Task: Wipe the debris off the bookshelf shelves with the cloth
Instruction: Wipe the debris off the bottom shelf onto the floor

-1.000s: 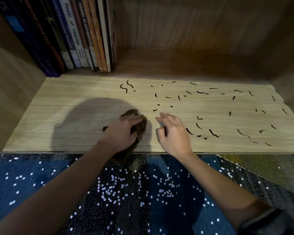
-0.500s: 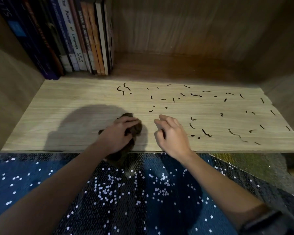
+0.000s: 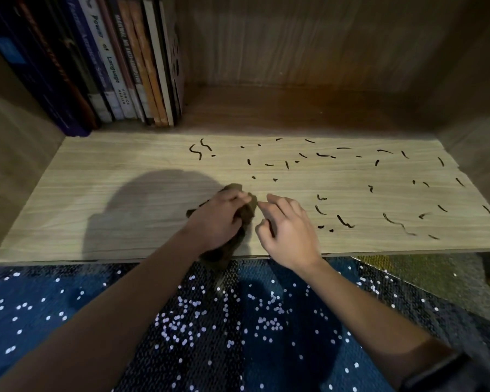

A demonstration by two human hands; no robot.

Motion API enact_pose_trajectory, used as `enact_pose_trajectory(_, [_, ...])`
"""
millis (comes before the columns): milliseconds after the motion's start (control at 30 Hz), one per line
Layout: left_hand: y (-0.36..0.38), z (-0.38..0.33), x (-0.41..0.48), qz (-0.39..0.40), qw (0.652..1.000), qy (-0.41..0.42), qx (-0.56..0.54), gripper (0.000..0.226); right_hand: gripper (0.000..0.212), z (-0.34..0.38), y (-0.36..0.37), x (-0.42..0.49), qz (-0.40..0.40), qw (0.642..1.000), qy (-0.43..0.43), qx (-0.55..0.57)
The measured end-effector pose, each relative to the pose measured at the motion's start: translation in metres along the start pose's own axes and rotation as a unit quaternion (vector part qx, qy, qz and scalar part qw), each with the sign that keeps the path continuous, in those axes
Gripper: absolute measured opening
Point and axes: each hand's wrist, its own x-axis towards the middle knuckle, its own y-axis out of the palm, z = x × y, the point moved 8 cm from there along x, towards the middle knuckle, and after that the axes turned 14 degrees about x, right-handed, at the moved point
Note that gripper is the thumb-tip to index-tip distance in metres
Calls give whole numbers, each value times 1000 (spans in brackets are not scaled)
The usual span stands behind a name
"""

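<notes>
Gripping the dark brown crumpled cloth under curled fingers, the left hand presses it onto the pale wood-grain laminate shelf, near the front edge at mid-width, with a tail hanging over the lip. The cloth is judged soft, light and limp (it bunches readily) and is best held bunched from above, palm bearing down. The right hand rests just beside it, fingers loosely bent, holding nothing; contact with the cloth cannot be told. Thin black curled debris strands lie scattered to the right, likely light and easily swept. Upright books stand at rear left.
</notes>
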Motion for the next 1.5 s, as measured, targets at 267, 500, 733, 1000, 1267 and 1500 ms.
enact_pose_trajectory(267, [-11, 5, 52, 19, 998, -45, 30, 54, 40, -1, 0, 0, 2, 1000, 1, -2])
enact_pose_trajectory(500, [-5, 23, 29, 15, 997, -32, 74, 54, 41, 0, -1, 0, -7, 1000, -8, 5])
enact_pose_trajectory(733, [-3, 5, 46, -32, 998, 47, -12, 54, 40, -3, -1, 0, -13, 1000, -9, 14])
enact_pose_trajectory(1000, [-3, 12, 67, -23, 1000, -14, 6, 54, 41, -2, -1, 0, -13, 1000, -7, 13])
enact_pose_trajectory(1267, [-7, 2, -45, -65, 997, 38, 3, 55, 42, -3, -2, 0, 4, 999, 7, 41])
enact_pose_trajectory(1500, [-27, 17, -69, -31, 999, 32, -18, 55, 42, -2, -4, 1, 34, 995, 38, 84])
